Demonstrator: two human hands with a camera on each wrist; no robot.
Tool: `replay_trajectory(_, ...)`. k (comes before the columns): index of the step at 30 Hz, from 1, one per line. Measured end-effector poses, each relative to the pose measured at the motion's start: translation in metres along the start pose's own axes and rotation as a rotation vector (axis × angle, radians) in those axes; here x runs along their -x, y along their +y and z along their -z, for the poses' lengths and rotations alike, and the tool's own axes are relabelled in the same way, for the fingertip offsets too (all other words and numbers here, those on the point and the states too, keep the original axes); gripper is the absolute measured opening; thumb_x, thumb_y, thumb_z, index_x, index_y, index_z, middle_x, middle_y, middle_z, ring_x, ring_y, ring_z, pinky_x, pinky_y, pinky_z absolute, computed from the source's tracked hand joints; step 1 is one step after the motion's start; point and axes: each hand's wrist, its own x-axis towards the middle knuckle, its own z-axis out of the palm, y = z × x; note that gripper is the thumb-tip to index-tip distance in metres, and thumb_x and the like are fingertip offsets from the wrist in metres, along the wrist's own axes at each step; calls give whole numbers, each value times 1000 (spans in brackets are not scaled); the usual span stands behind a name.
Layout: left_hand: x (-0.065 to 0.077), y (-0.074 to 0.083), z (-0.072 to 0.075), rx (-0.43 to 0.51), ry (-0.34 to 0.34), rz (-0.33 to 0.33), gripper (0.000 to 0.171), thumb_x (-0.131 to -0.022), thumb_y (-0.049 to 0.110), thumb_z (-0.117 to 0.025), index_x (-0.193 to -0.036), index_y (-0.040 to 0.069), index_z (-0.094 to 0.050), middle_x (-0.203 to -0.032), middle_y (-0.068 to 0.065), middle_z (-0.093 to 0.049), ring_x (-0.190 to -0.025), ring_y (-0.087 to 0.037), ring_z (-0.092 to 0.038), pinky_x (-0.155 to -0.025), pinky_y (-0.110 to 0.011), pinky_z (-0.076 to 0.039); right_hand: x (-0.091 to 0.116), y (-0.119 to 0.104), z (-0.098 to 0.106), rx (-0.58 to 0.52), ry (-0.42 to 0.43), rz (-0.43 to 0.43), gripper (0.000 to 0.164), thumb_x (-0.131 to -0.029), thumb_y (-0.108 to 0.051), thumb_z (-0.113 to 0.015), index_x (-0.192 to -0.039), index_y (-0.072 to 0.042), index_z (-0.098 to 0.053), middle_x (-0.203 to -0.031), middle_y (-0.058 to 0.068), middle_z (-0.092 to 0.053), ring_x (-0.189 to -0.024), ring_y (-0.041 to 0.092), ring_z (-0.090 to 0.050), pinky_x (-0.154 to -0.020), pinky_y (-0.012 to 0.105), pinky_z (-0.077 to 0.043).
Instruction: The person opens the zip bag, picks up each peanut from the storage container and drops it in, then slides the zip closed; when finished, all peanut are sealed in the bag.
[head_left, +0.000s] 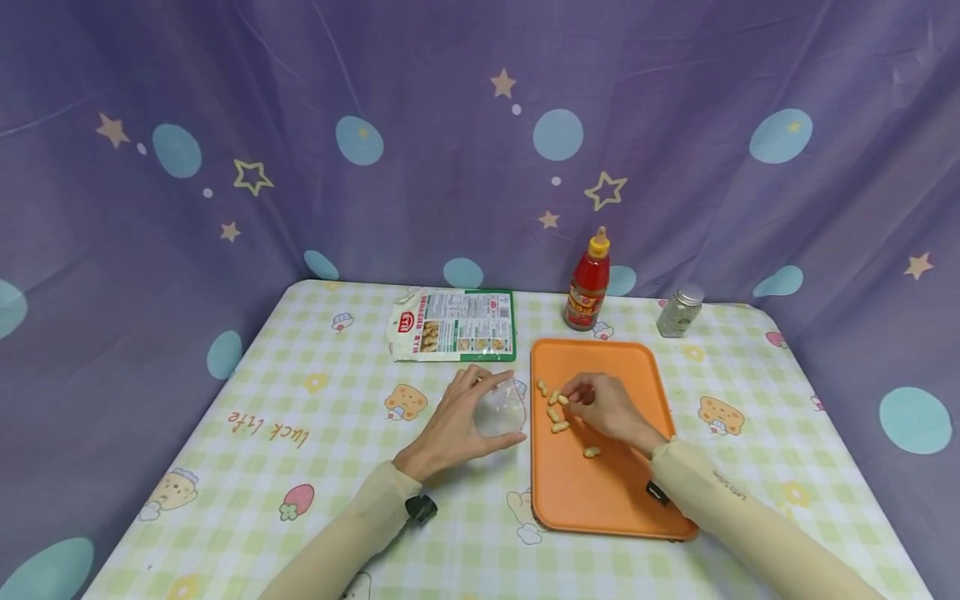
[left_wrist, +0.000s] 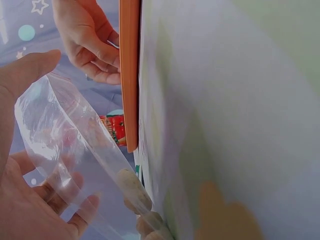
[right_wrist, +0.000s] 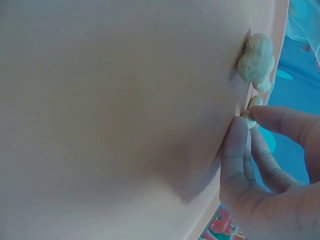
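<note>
your left hand (head_left: pixel 459 421) is spread wide, thumb and fingers curved around a clear bag (head_left: pixel 501 410), which sits at about two o'clock from your palm; in the left wrist view, bagged peanuts (left_wrist: pixel 134 191) lie low inside the film. at three o'clock from the bag, your right hand (head_left: pixel 606 407) is narrowed, thumb and fingertips pinching one peanut (right_wrist: pixel 250 121) over the orange tray (head_left: pixel 600 508). loose peanuts (head_left: pixel 560 427) lie on the tray from nine to eight o'clock of your right hand, close by its fingertips, and a lone peanut (head_left: pixel 591 452) lies nearer you, between six and seven o'clock. under all this you have a pale green and white checked tablecloth (head_left: pixel 360 467), with red lettering and a strawberry print toward your left. on it, a flat printed food pack (head_left: pixel 453 325) lies at twelve o'clock from your left hand, a red sauce bottle (head_left: pixel 587 287) with a yellow cap stands at twelve from your right, and a small jar (head_left: pixel 679 315) stands between one and two. purple curtain (head_left: pixel 450 67) with stars and teal ovals surrounds the table's far and side edges.
</note>
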Motion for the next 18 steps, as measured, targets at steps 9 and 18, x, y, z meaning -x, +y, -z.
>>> replay_trajectory(9, 0, 1, 0, -7, -2, 2, 88, -79, 58, -86, -154, 30, -51, -126, 3, -53, -113, -13, -47, -98, -40, -44, 3, 5, 5, -20, 0, -17, 13, -92, -5, -73, -105, -5, -76, -91, 9, -75, -78, 13, -66, -66, 25, -52)
replay_trajectory(18, 0, 1, 0, -6, -4, 4, 88, -79, 59, -85, -154, 31, -50, -126, 4, -52, -114, -14, -47, -98, -40, -44, 7, -4, 8, -76, 25, -53, 15, -93, -10, -77, -107, -7, -76, -97, 11, -76, -85, 18, -72, -71, 27, -57)
